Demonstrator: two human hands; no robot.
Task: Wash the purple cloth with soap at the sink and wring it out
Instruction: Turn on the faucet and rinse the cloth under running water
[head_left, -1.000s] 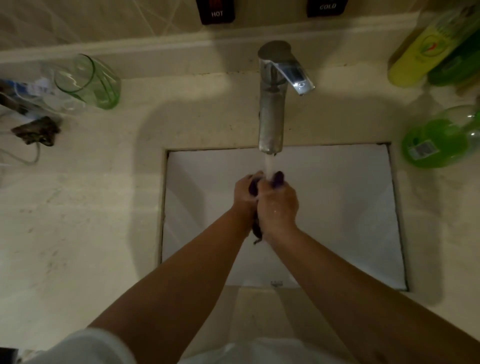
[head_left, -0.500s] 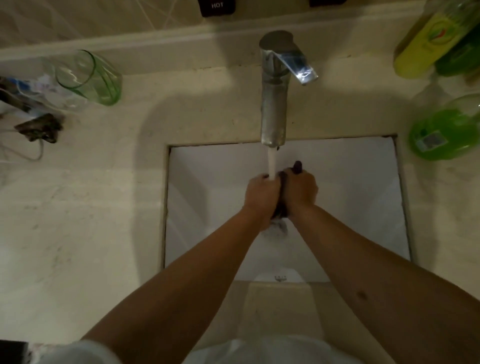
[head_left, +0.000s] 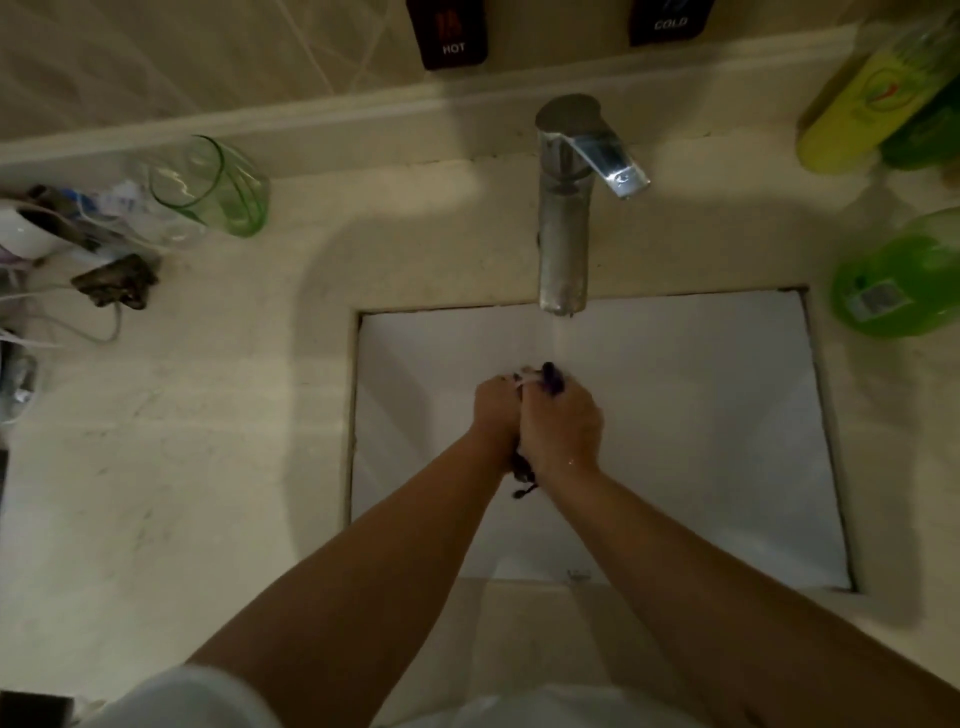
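Note:
Over the white rectangular sink (head_left: 727, 415) my left hand (head_left: 493, 415) and my right hand (head_left: 563, 426) are pressed together, both clenched on the purple cloth (head_left: 551, 378). Only a dark tip of the cloth shows above my fingers and a frayed end hangs below my wrists; the rest is hidden between my palms. Water runs from the chrome faucet (head_left: 563, 218) straight down onto the top of the cloth and my fingers.
A green glass (head_left: 218, 187) lies on the beige counter at the left, beside cables and small clutter (head_left: 114, 280). Green and yellow bottles (head_left: 893, 280) stand at the right. Black HOT and COLD plates are on the wall.
My hands with the cloth have slid back toward me and lower in the sink, then forward again under the stream; the right hand now sits over the left.

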